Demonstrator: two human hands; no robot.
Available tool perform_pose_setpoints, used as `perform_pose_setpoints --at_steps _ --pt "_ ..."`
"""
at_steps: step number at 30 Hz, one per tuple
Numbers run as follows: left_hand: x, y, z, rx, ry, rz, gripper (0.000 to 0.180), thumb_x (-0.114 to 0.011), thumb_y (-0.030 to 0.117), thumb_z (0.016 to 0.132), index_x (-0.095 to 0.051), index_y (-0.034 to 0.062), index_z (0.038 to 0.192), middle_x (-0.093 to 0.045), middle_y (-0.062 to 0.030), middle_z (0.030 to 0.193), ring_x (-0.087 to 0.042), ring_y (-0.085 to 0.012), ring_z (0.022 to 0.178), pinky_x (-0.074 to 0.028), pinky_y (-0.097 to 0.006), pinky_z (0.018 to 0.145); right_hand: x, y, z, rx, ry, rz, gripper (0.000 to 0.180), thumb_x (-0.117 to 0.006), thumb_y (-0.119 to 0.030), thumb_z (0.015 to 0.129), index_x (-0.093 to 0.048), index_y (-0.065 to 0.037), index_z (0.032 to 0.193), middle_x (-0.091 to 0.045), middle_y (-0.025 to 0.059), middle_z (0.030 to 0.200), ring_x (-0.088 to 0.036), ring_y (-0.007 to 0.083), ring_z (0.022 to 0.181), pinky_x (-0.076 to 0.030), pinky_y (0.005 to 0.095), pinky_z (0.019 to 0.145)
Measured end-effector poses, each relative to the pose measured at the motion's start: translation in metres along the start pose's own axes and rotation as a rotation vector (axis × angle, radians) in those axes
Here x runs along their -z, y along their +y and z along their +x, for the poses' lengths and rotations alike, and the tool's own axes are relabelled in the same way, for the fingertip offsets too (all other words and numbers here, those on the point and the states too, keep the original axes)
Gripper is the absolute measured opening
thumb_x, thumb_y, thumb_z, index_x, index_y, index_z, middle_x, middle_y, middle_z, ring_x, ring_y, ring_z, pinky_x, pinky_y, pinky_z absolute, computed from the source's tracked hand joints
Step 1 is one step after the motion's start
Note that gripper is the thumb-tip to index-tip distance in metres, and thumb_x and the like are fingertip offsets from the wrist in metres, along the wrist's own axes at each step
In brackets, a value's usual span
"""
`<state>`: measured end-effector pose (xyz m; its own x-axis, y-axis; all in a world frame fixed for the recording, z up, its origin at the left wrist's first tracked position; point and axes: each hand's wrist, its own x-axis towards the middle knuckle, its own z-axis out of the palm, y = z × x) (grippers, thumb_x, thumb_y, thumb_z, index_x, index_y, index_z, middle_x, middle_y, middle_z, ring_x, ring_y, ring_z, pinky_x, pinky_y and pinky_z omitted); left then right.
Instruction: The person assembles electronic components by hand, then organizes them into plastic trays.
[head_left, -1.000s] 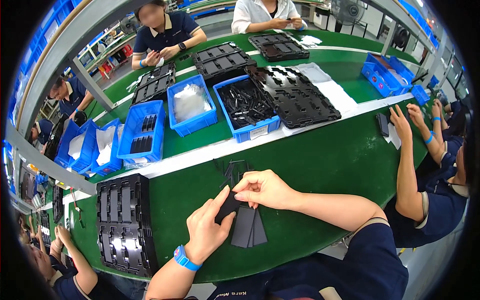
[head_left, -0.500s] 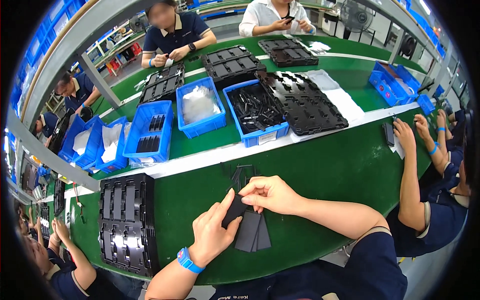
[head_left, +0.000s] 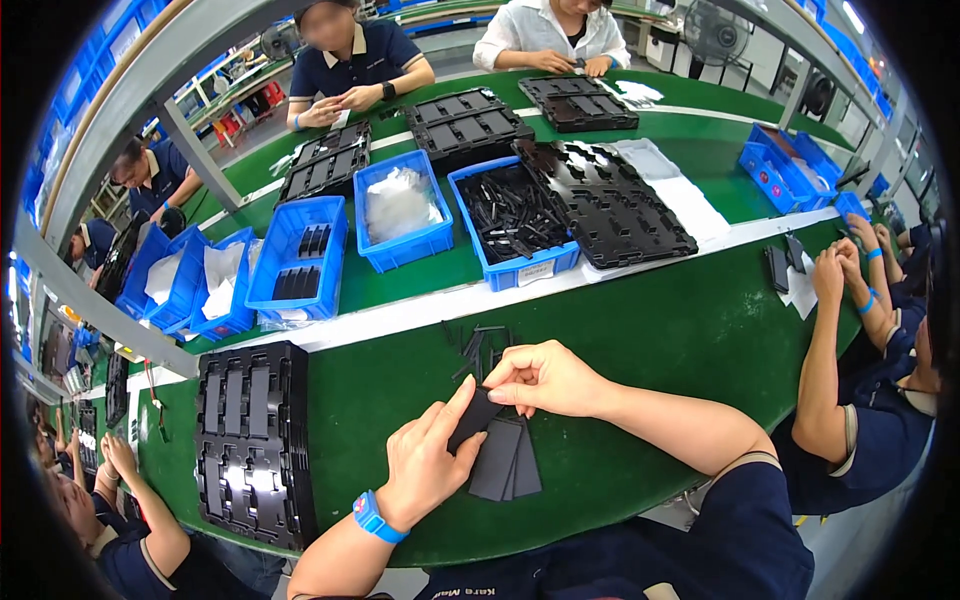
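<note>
My left hand (head_left: 425, 452) grips a flat black rectangular piece (head_left: 472, 420) between thumb and fingers, tilted over the table. At its upper end the fingertips of my right hand (head_left: 550, 380) are pinched together against the edge; whether they hold a small part there is hidden. Just below lie several flat dark-grey rectangular panels (head_left: 508, 465), overlapping in a fan on the green table (head_left: 640, 350). Beyond my fingers, thin black strips (head_left: 474, 345) are scattered loosely.
Left of my hands stands a stack of black moulded trays (head_left: 250, 440) with panels in it. Blue bins line the far side, one with black strips (head_left: 510, 215), another with clear bags (head_left: 400, 205). Co-workers sit across and at both sides; a metal post (head_left: 100, 305) rises at left.
The black piece has turned in my left hand and now looks narrower. My right hand has shifted slightly, staying at its end. Across the table, the person in white has lowered their hands.
</note>
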<state>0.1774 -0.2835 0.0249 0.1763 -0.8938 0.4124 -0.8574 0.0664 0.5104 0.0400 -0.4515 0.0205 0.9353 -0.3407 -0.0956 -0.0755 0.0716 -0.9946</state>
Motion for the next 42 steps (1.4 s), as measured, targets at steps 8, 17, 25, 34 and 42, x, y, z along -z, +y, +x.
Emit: perform_pose_setpoints --at_steps 8,17,25,34,42 --pt "0.000 0.000 0.000 0.014 0.016 -0.026 0.073 -0.077 0.008 0.067 -0.051 0.0133 0.134 -0.058 -0.0074 0.073 -0.060 -0.0244 0.059 -0.050 -0.034 0.055 -0.007 0.004 -0.001 -0.028 0.004 0.111 0.017 -0.067 -0.013 0.088 -0.065 0.000 0.098 -0.064 0.0033 0.079 -0.061 0.0082 0.065 -0.052 0.0223 0.056" --pt "0.001 0.002 0.001 0.041 0.016 -0.103 0.073 -0.078 0.005 0.066 -0.052 0.0142 0.134 -0.059 -0.0077 0.074 -0.061 -0.0243 0.062 -0.051 -0.034 0.057 -0.012 0.004 -0.003 -0.024 0.039 0.159 0.013 -0.066 -0.008 0.088 -0.064 0.000 0.097 -0.063 0.0048 0.080 -0.061 0.0096 0.066 -0.053 0.0229 0.056" --pt "0.001 0.002 -0.002 0.043 0.026 -0.096 0.075 -0.078 0.006 0.067 -0.050 0.0150 0.136 -0.060 -0.0071 0.075 -0.062 -0.0238 0.063 -0.051 -0.034 0.058 -0.008 0.003 0.002 -0.005 -0.019 0.093 0.016 -0.067 -0.010 0.088 -0.063 0.000 0.101 -0.065 0.0046 0.081 -0.062 0.0090 0.067 -0.053 0.0222 0.057" --pt "0.003 0.005 -0.001 0.159 -0.004 -0.093 0.090 -0.079 0.010 0.069 -0.031 0.0078 0.145 -0.067 -0.0174 0.095 -0.068 -0.0325 0.081 -0.054 -0.037 0.066 -0.008 0.003 0.001 0.010 0.050 0.170 0.013 -0.067 -0.007 0.087 -0.065 0.002 0.097 -0.065 0.0065 0.078 -0.062 0.0102 0.062 -0.052 0.0241 0.054" --pt "0.001 0.002 0.002 0.192 0.083 -0.115 0.097 -0.078 0.007 0.069 -0.022 0.0092 0.148 -0.064 -0.0134 0.084 -0.066 -0.0310 0.072 -0.053 -0.038 0.063 -0.005 0.002 0.005 0.068 0.165 0.311 0.018 -0.069 -0.010 0.085 -0.064 0.003 0.096 -0.064 0.0061 0.077 -0.059 0.0099 0.061 -0.050 0.0236 0.052"
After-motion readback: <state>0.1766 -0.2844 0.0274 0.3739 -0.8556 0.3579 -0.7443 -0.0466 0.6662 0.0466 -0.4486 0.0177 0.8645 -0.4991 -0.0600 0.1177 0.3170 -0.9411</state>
